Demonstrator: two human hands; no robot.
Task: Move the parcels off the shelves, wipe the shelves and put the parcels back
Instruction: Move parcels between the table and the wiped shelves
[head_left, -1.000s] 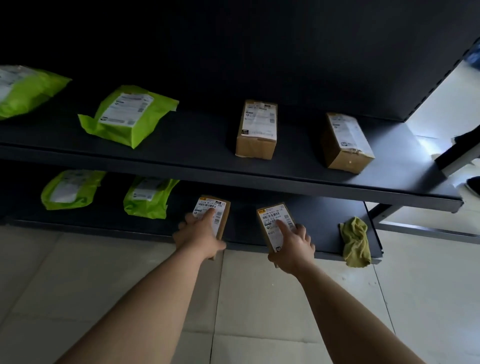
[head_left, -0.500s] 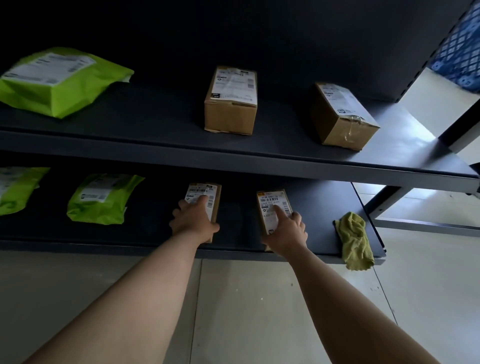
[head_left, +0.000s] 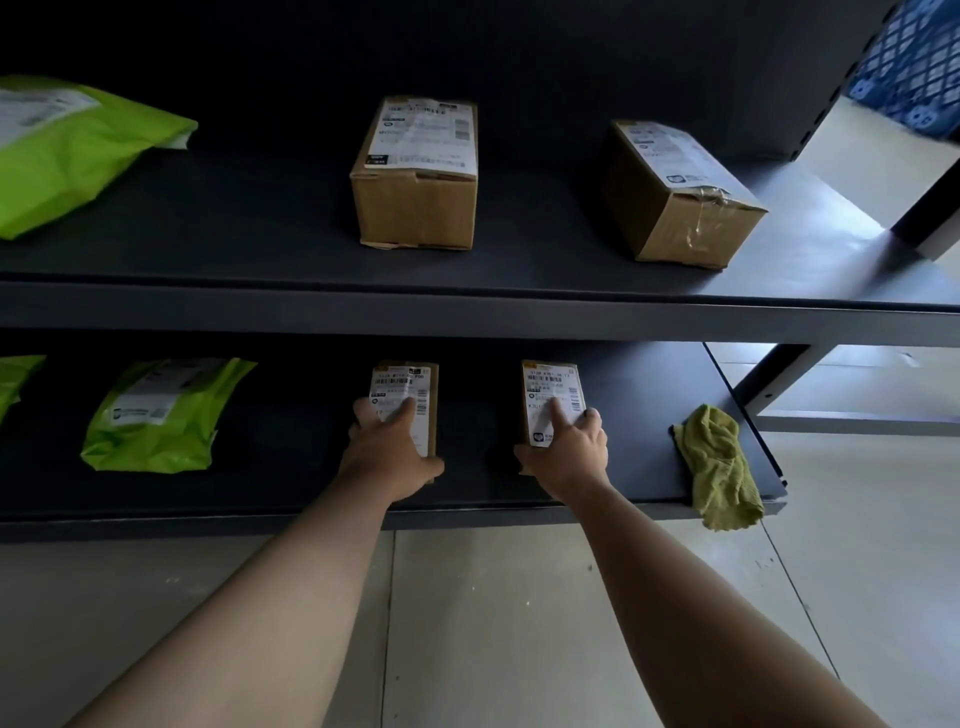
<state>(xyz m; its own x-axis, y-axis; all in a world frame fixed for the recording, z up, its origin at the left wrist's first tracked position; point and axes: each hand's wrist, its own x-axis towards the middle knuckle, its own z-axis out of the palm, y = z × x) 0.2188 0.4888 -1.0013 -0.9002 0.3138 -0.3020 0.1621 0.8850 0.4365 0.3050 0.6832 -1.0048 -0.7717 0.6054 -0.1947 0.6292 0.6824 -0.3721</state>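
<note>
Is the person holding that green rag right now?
No, the green rag lies untouched at the right end of the lower shelf; the left hand grips the left small box and the right hand the right small box.

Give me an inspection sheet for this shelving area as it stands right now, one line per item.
Surface: dark upper shelf and lower shelf.
Job's things: upper shelf holds left cardboard box, right cardboard box and upper green mailer; lower shelf holds lower green mailer, edge green mailer cut off by the frame, left small box and right small box.
Clutter: yellow-green cloth at the lower shelf's right end, drooping over the front edge.
Grippers: left hand grips left small box; right hand grips right small box.
Cables: nothing seen.
Surroundings: pale tiled floor; blue patterned object top right.
</note>
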